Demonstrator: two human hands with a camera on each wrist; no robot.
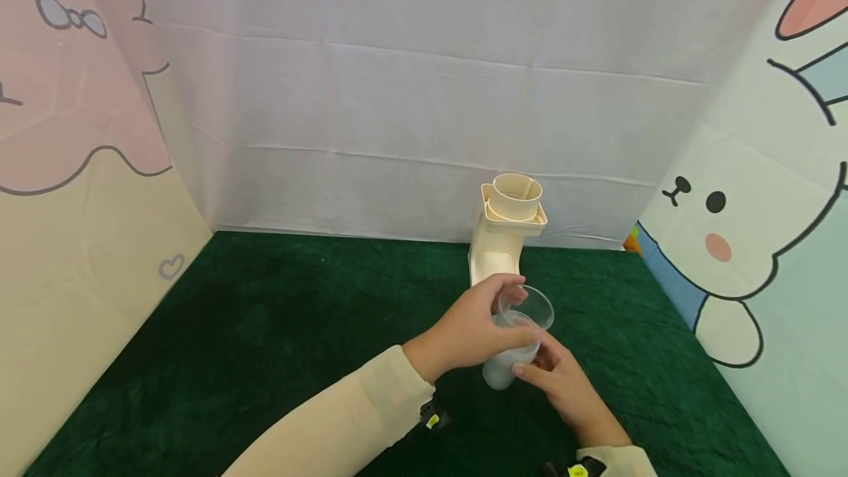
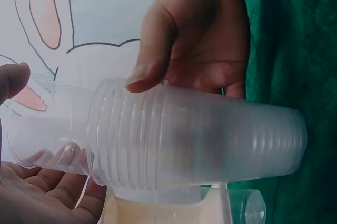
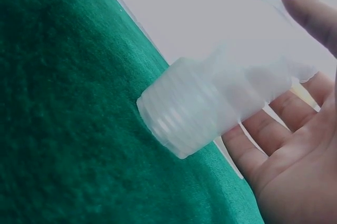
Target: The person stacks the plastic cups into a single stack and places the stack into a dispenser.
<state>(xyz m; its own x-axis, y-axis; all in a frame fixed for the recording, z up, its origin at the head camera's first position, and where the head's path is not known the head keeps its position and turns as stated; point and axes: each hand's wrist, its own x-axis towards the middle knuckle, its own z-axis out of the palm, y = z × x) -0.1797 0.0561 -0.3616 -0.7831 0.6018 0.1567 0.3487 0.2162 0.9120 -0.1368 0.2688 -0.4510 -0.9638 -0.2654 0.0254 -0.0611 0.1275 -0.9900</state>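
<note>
A nested stack of clear plastic cups (image 1: 505, 368) is held between both hands, tilted with its rims up in the head view. My right hand (image 1: 566, 385) grips the stack around its side, thumb on one face and fingers curled behind. My left hand (image 1: 473, 330) curls around the uppermost cup (image 2: 50, 124), which sticks well out of the stack's rims in the left wrist view. In the right wrist view the stacked cup bottoms (image 3: 176, 113) show over the green cloth, and the fingers of the right hand (image 3: 295, 140) lie along the stack.
Just beyond the hands stands a cream plastic stand (image 1: 497, 252) with a round open tube on top. Dark green cloth (image 1: 278, 330) covers the table. A white curtain (image 1: 397, 109) hangs behind, with printed cartoon sheets (image 1: 748, 190) at the sides.
</note>
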